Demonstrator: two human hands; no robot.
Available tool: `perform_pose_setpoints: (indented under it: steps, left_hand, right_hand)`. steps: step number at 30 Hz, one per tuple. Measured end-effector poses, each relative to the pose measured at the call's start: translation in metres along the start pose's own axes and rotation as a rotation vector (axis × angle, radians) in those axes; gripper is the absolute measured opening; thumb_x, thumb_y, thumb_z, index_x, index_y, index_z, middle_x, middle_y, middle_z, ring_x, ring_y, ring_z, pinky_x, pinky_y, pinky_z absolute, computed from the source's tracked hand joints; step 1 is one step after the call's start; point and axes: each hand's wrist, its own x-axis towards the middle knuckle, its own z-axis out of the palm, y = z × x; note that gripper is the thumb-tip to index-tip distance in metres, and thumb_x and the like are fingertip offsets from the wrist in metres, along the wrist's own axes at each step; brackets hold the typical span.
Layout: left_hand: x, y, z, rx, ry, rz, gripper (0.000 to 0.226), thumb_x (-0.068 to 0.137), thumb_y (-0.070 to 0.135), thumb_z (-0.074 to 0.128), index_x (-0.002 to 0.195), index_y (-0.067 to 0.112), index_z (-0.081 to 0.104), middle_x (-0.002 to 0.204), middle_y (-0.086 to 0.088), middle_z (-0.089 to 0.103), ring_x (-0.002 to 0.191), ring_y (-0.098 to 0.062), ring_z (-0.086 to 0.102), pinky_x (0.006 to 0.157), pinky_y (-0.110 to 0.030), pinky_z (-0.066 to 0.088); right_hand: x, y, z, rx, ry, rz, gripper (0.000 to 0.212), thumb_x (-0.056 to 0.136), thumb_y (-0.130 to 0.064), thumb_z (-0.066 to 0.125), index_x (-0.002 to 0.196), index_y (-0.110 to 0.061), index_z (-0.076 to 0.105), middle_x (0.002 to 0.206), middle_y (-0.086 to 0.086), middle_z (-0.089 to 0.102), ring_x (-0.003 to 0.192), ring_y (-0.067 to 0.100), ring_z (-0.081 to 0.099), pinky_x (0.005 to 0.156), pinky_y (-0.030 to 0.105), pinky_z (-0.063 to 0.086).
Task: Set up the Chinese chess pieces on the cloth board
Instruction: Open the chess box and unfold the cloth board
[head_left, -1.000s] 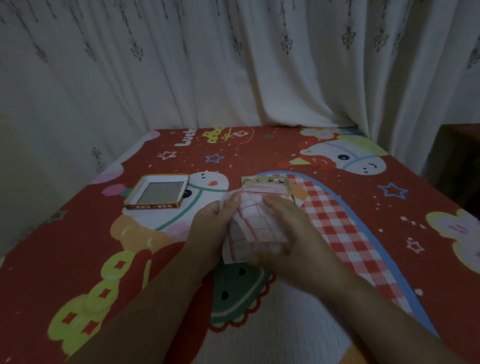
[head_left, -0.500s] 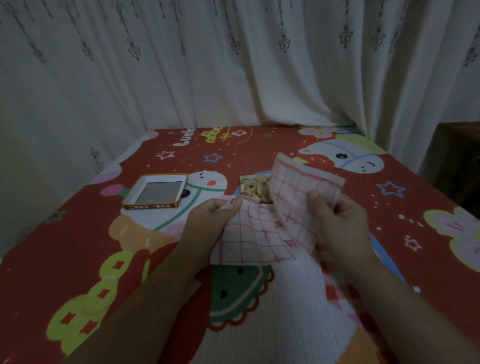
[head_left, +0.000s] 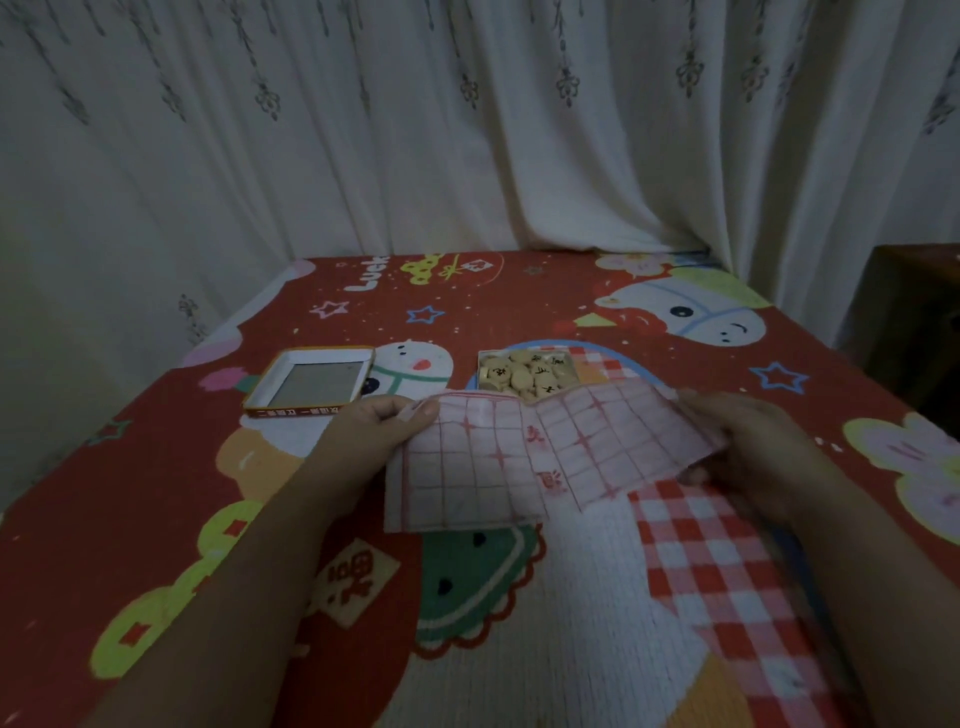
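Observation:
A white cloth board (head_left: 540, 457) with a red grid is spread between both hands above the middle of the table, still creased at its centre. My left hand (head_left: 374, 431) pinches its upper left corner. My right hand (head_left: 748, 441) grips its right edge. Just behind the cloth stands a small open box (head_left: 524, 375) filled with several pale round chess pieces marked in black; the cloth hides the box's near edge.
The box's lid (head_left: 311, 383) lies upside down to the left of the box. A red cartoon-print cover (head_left: 156, 493) drapes the whole table. White curtains (head_left: 467, 130) hang behind it, and dark wooden furniture (head_left: 909, 317) stands at the far right.
The cloth went from a folded packet in both hands to nearly fully unfolded. My right hand swung out to the right with its edge, uncovering the box of pieces.

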Motion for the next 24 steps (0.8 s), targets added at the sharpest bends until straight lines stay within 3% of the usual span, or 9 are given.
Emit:
perform_pose_setpoints:
  steps: [2, 4, 8, 11, 15, 18, 21, 24]
  left_hand:
    - [-0.001, 0.000, -0.002, 0.030, -0.042, 0.014, 0.027, 0.088, 0.035, 0.068, 0.086, 0.010, 0.075, 0.086, -0.009, 0.076, 0.084, -0.028, 0.071, 0.074, -0.041, 0.058]
    - [-0.002, 0.000, -0.002, 0.070, -0.083, 0.032, 0.025, 0.088, 0.035, 0.068, 0.085, 0.012, 0.076, 0.086, -0.005, 0.076, 0.081, -0.021, 0.072, 0.070, -0.033, 0.054]
    - [-0.001, -0.002, -0.005, 0.122, -0.112, 0.045, 0.024, 0.087, 0.035, 0.070, 0.091, 0.012, 0.076, 0.088, -0.004, 0.077, 0.082, -0.019, 0.073, 0.073, -0.033, 0.057]
    - [0.003, -0.006, -0.005, 0.060, 0.002, 0.041, 0.019, 0.083, 0.027, 0.076, 0.093, 0.011, 0.073, 0.085, -0.005, 0.077, 0.077, -0.020, 0.074, 0.068, -0.033, 0.059]
    - [0.007, -0.012, -0.006, -0.002, 0.185, 0.020, 0.021, 0.083, 0.025, 0.077, 0.086, 0.006, 0.070, 0.068, -0.005, 0.071, 0.058, -0.016, 0.066, 0.052, -0.029, 0.052]
    - [0.008, -0.012, -0.005, -0.028, 0.210, 0.034, 0.020, 0.086, 0.023, 0.073, 0.079, 0.005, 0.069, 0.060, -0.002, 0.069, 0.053, -0.013, 0.065, 0.047, -0.026, 0.050]
    - [0.009, -0.013, -0.005, 0.007, 0.198, 0.051, 0.028, 0.088, 0.028, 0.071, 0.078, 0.002, 0.068, 0.064, -0.003, 0.070, 0.056, -0.012, 0.066, 0.051, -0.028, 0.053]
    - [0.009, -0.015, -0.008, 0.184, 0.223, 0.105, 0.044, 0.092, 0.036, 0.064, 0.067, 0.001, 0.055, 0.053, 0.002, 0.052, 0.045, -0.007, 0.050, 0.050, -0.022, 0.046]
  right_hand:
    - [-0.001, 0.000, -0.001, -0.010, -0.020, -0.014, 0.028, 0.082, -0.030, 0.074, 0.089, -0.003, 0.075, 0.086, 0.018, 0.075, 0.077, 0.033, 0.072, 0.072, 0.040, 0.058]
    - [-0.004, 0.000, 0.002, -0.029, -0.013, -0.035, 0.030, 0.079, -0.025, 0.077, 0.093, 0.001, 0.074, 0.088, 0.019, 0.076, 0.079, 0.032, 0.074, 0.069, 0.037, 0.060]
    - [-0.008, -0.001, 0.009, -0.112, 0.019, -0.047, 0.024, 0.075, -0.022, 0.083, 0.075, -0.003, 0.069, 0.072, 0.015, 0.074, 0.057, 0.022, 0.070, 0.050, 0.027, 0.055]
    - [-0.006, 0.003, 0.010, -0.217, 0.118, -0.076, 0.034, 0.072, -0.025, 0.086, 0.062, -0.008, 0.059, 0.058, 0.011, 0.067, 0.045, 0.018, 0.061, 0.043, 0.024, 0.049]
    - [-0.002, 0.006, 0.008, -0.260, 0.161, -0.110, 0.035, 0.075, -0.026, 0.084, 0.066, -0.003, 0.059, 0.062, 0.016, 0.066, 0.046, 0.020, 0.059, 0.040, 0.024, 0.048]
    - [-0.002, 0.006, 0.006, -0.253, 0.139, -0.124, 0.036, 0.079, -0.026, 0.081, 0.065, 0.001, 0.062, 0.063, 0.013, 0.069, 0.047, 0.018, 0.063, 0.041, 0.022, 0.049]
    - [-0.001, 0.007, 0.004, -0.235, 0.095, -0.109, 0.029, 0.084, -0.027, 0.076, 0.064, -0.007, 0.071, 0.067, 0.009, 0.074, 0.052, 0.015, 0.069, 0.045, 0.022, 0.052]
    - [0.003, 0.012, 0.005, -0.283, 0.120, -0.154, 0.049, 0.088, -0.038, 0.070, 0.073, 0.008, 0.065, 0.063, 0.015, 0.065, 0.049, 0.021, 0.057, 0.047, 0.023, 0.045]
